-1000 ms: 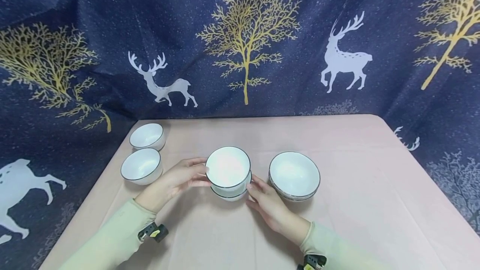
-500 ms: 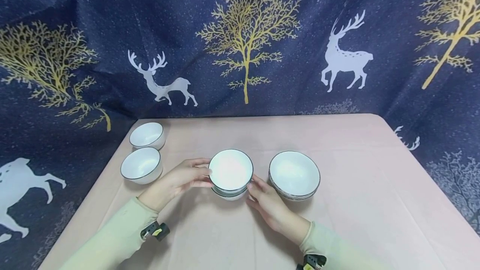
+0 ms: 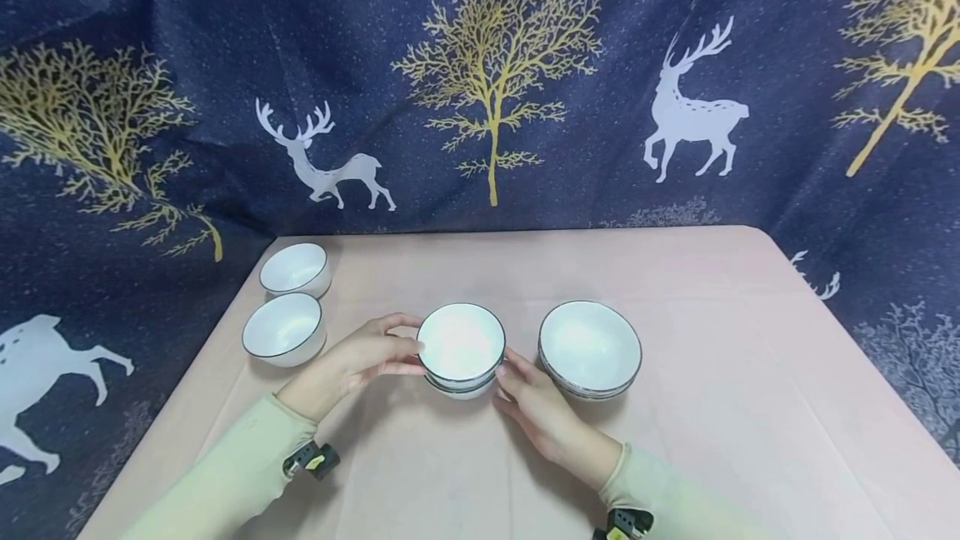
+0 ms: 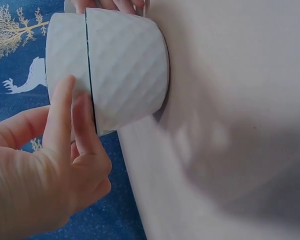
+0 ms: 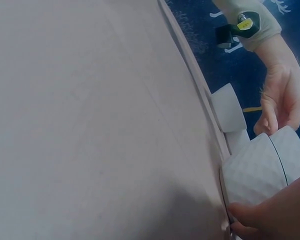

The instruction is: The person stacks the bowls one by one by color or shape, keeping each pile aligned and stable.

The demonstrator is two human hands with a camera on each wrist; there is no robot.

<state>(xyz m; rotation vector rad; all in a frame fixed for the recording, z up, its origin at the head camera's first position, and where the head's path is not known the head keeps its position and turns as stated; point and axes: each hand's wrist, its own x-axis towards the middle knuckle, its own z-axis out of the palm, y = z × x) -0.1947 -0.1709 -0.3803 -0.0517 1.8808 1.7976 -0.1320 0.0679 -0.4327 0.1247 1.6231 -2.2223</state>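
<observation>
Two white bowls with dark rims are nested at mid-table, the upper bowl (image 3: pixel 461 340) sitting inside the lower bowl (image 3: pixel 459 394). My left hand (image 3: pixel 360 357) holds the upper bowl from its left side, its thumb by the rim. On the opposite side, my right hand (image 3: pixel 543 415) grips the lower bowl, thumb near its rim. The left wrist view shows a faceted outer wall on the lower bowl (image 4: pixel 127 65), with the upper bowl's (image 4: pixel 66 50) wall standing out above its dark rim. In the right wrist view, my right hand (image 5: pixel 270 210) covers part of the lower bowl.
Right of my right hand stands a stack of similar bowls (image 3: pixel 589 348). Two groups of white bowls stand at the table's left edge: a nearer bowl (image 3: pixel 283 329) and a farther bowl (image 3: pixel 296 269). A dark blue cloth (image 3: pixel 480 90) with deer and trees hangs behind the pink table (image 3: pixel 720 407).
The upper bowl has moved slightly right and down into the lower bowl, carried by my left hand. My right hand has stayed in place on the lower bowl.
</observation>
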